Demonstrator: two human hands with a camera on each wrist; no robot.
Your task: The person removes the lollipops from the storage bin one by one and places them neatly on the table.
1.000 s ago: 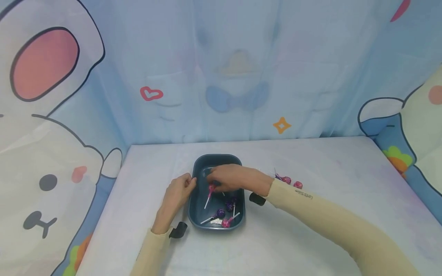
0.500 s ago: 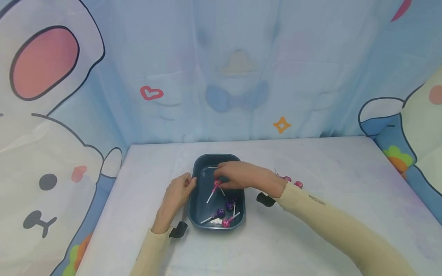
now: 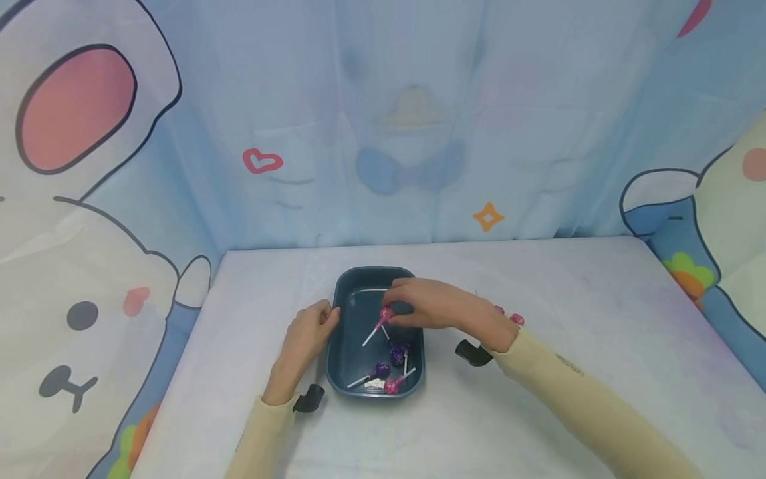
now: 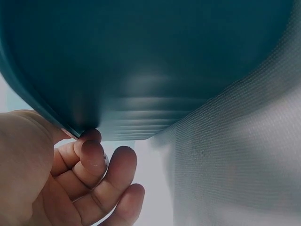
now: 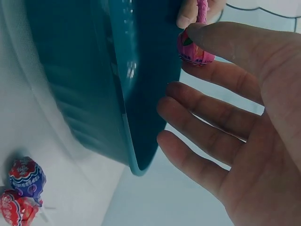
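A pink-wrapped lollipop [image 3: 386, 313] is pinched by its candy end between the thumb and index finger of my right hand [image 3: 439, 303], over the dark teal tub [image 3: 353, 394]. Its white stick points down toward the near left. In the right wrist view the other fingers [image 5: 207, 155] of that hand spread loosely past the rim. My left hand [image 3: 308, 336] grips the tub's left rim, thumb and index finger pinching its edge in the left wrist view. Inside the tub's near half lie purple lollipops [image 3: 383, 370] and another pink lollipop [image 3: 391, 386].
On the white-covered table [image 3: 509, 412], right of the tub, lie more wrapped lollipops [image 3: 517, 320], partly hidden behind the right wrist. The right wrist view shows a purple-and-red lollipop [image 5: 27, 176] beside a red one [image 5: 18, 207]. A printed blue curtain [image 3: 413, 219] hangs behind the table.
My right hand has drawn back to the right and slightly up, carrying the pink lollipop from mid-tub toward the right rim. The left hand and tub have stayed still.
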